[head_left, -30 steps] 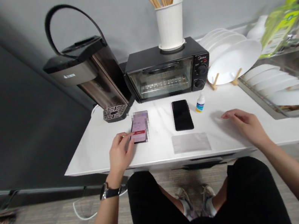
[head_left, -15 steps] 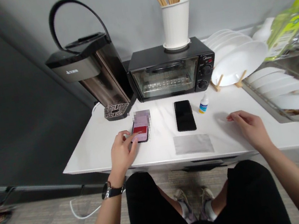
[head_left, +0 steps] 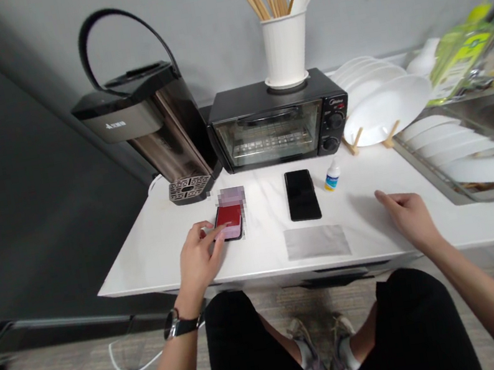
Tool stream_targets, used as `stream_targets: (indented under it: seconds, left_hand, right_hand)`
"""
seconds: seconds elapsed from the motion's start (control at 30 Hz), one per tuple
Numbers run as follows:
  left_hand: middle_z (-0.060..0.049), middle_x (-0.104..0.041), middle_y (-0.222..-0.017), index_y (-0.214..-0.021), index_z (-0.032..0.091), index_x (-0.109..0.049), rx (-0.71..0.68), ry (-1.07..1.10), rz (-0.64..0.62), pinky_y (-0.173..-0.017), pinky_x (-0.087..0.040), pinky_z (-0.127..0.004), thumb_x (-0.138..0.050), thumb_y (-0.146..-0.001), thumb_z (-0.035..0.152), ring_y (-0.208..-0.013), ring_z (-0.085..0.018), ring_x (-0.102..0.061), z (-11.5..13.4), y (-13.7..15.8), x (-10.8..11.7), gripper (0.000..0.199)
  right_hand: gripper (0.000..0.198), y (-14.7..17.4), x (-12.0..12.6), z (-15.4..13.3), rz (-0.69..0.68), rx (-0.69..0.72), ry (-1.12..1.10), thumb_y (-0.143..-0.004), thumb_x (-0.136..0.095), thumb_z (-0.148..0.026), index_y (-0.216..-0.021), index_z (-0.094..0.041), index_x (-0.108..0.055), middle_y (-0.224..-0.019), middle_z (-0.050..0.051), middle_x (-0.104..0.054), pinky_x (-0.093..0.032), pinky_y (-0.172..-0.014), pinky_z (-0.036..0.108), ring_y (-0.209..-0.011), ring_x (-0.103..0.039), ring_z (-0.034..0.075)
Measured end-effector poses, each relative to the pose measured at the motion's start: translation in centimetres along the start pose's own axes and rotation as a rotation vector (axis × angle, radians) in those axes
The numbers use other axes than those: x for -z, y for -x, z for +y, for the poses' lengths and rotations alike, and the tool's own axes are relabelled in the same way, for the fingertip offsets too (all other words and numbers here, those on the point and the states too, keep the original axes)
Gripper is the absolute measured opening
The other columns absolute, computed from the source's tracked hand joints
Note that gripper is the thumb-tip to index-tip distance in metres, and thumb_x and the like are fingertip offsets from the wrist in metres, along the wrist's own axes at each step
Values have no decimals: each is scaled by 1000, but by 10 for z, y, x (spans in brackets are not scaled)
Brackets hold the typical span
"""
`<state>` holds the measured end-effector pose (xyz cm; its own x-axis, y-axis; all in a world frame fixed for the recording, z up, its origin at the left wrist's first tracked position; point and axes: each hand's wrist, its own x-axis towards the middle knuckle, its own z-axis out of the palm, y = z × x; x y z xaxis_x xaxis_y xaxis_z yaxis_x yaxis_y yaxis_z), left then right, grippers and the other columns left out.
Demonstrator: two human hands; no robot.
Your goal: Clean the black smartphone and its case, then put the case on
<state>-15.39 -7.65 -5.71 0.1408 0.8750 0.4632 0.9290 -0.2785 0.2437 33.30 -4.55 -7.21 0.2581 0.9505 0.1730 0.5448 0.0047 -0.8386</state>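
Observation:
My left hand (head_left: 197, 255) rests at the lower left of a lit smartphone (head_left: 228, 214), its fingers apart and one fingertip on the screen. A red panel shows there, and the phone's upper part is pixelated. To the right lies a second smartphone (head_left: 302, 196), its screen dark. Beside that one stands a small dropper bottle (head_left: 331, 177) with a white top and a blue and yellow label. A flat grey cloth or sachet (head_left: 316, 243) lies nearer the counter's front edge. My right hand (head_left: 410, 218) is on the counter at the right, fingers curled under, thumb pointing out, nothing seen in it.
A toaster oven (head_left: 274, 133) carries a white holder (head_left: 285, 49) with chopsticks and a spoon. Left of it stands a black hot-water dispenser (head_left: 162, 130). White plates (head_left: 388, 109) lean in a wooden rack at right, beside a sink (head_left: 462, 196) with more dishes.
The red panel on the lit phone has grown larger under my left finger. My right hand's fingers have curled in, with the thumb sticking out. The camera view has shifted slightly.

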Motion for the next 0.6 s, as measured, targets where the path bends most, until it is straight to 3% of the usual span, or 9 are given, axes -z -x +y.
stream_targets:
  seconds: [0.6]
  left_hand:
    - [-9,-65,-116,-124,23,-79,16,38,-6,-88,-55,-36,-48,-110,44,-94,-21,-68,-1,2,-2,41]
  right_hand:
    - [68,0,-2,-6,-71,23,25,-84,-55,-84,-53,-27,-31,-52,-4,-23,-22,-48,32,-51,-25,12]
